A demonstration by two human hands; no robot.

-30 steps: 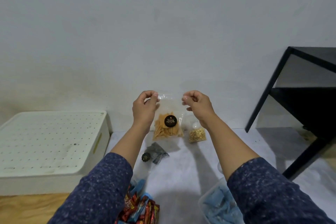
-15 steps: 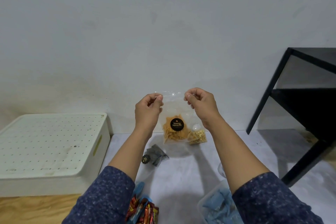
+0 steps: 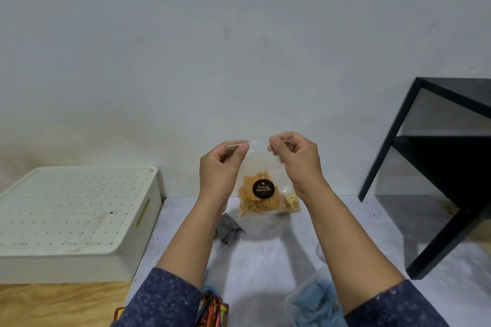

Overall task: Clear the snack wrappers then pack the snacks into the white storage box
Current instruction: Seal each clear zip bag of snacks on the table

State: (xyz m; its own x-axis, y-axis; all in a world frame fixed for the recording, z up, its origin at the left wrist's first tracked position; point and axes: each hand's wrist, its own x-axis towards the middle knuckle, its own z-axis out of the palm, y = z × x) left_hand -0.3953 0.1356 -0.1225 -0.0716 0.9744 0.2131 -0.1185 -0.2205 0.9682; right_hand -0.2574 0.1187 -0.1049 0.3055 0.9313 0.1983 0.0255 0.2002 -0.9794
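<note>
At mid-frame the left hand (image 3: 221, 167) and right hand (image 3: 295, 159) each pinch a top corner of a clear bag (image 3: 259, 194), thumb against curled fingers, holding it up in front of a pale grey wall (image 3: 212, 48). Orange chips fill the bag's lower half behind a round black label (image 3: 263, 188). Below lies a light grey mat (image 3: 265, 252), spread over a wooden floor (image 3: 53, 305) at lower left. The white box (image 3: 77, 218) sits at left on the floor, its dotted lid on, touching the mat's edge. On the mat are a small bag of pale nuts (image 3: 291, 203) just right of the chips, a dark crumpled wrapper (image 3: 228, 228), red-wrapped snacks (image 3: 212, 313) at the bottom edge, and a clear tub (image 3: 313, 302) holding what may be blue packets. A black table (image 3: 438, 167) stands at right.
</note>
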